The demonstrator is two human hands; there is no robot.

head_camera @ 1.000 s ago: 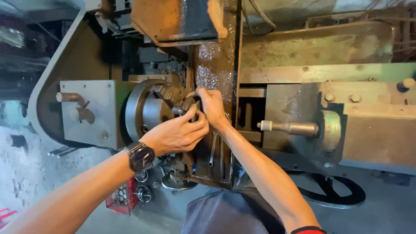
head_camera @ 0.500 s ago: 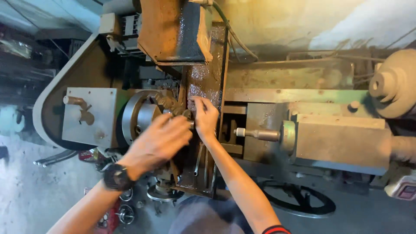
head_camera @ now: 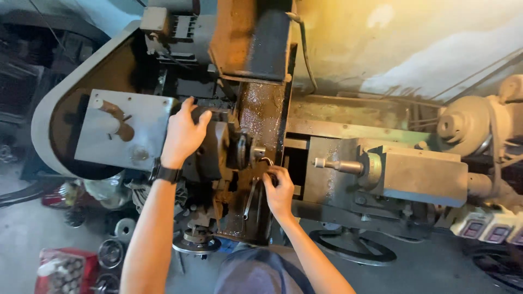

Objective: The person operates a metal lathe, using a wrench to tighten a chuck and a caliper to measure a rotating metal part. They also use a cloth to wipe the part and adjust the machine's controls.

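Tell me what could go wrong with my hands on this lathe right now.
1. The left hand grips the round dark metal chuck; if the spindle turned, fingers or the black wristwatch could likely catch.
2. The right hand works a bent metal key in the tool post; a slip might hit oily edges.

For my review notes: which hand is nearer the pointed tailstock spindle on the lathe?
Right. The right hand sits just left of the tailstock spindle, on a small bent key. The left hand is farther left, resting on the chuck.
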